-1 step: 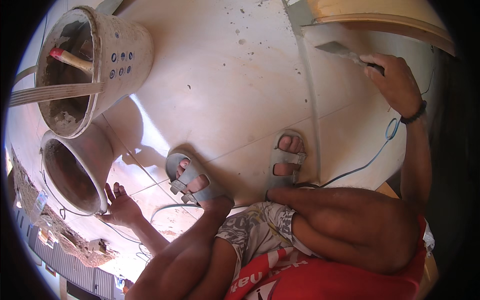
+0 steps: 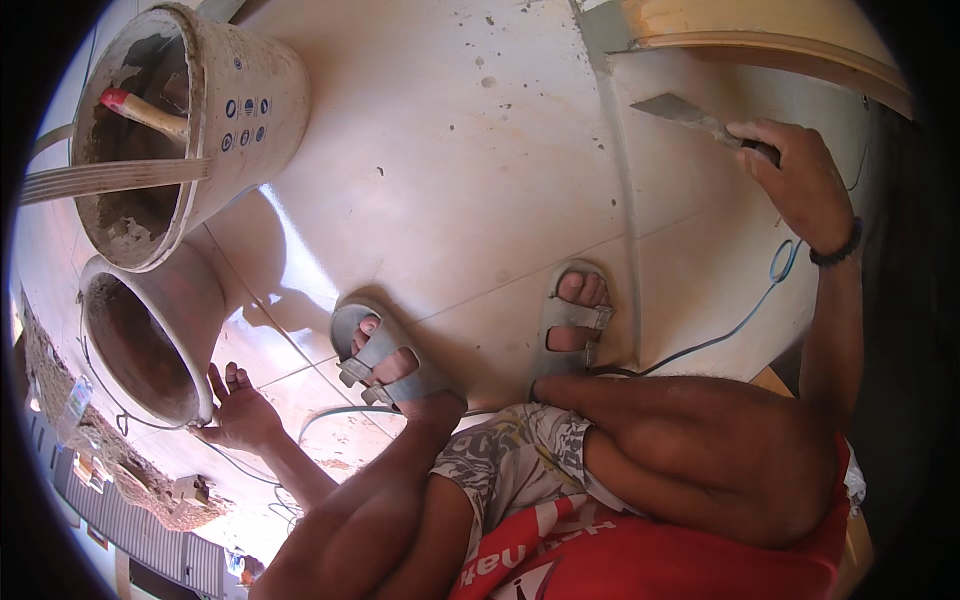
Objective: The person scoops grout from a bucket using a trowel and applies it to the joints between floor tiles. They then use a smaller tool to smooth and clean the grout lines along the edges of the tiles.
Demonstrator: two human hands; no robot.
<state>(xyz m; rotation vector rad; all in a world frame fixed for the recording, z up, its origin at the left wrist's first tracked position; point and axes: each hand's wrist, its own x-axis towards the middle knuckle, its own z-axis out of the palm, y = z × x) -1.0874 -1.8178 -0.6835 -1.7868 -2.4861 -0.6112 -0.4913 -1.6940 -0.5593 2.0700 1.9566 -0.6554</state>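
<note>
My right hand (image 2: 803, 182) is closed around the dark handle of a small trowel (image 2: 677, 110). Its pointed metal blade reaches left, over the pale floor by a raised edge with a wooden border. On the left, my left hand (image 2: 245, 412) has its fingers spread beside the rim of a grey bucket (image 2: 200, 290). The thumb lies close under that rim; whether it touches is hard to tell. The bucket is tipped toward the left, its inside dark and dirty.
A larger white bucket (image 2: 262, 90), crusted with mortar, leans above the grey one, holding a red-tipped wooden handle (image 2: 150, 118). Blue cable (image 2: 740, 322) runs across the tiles (image 2: 480, 200) near my sandalled feet. Rubble (image 2: 140, 480) lies at lower left.
My right hand and the trowel have shifted slightly down and to the right. The left hand stays by the grey bucket.
</note>
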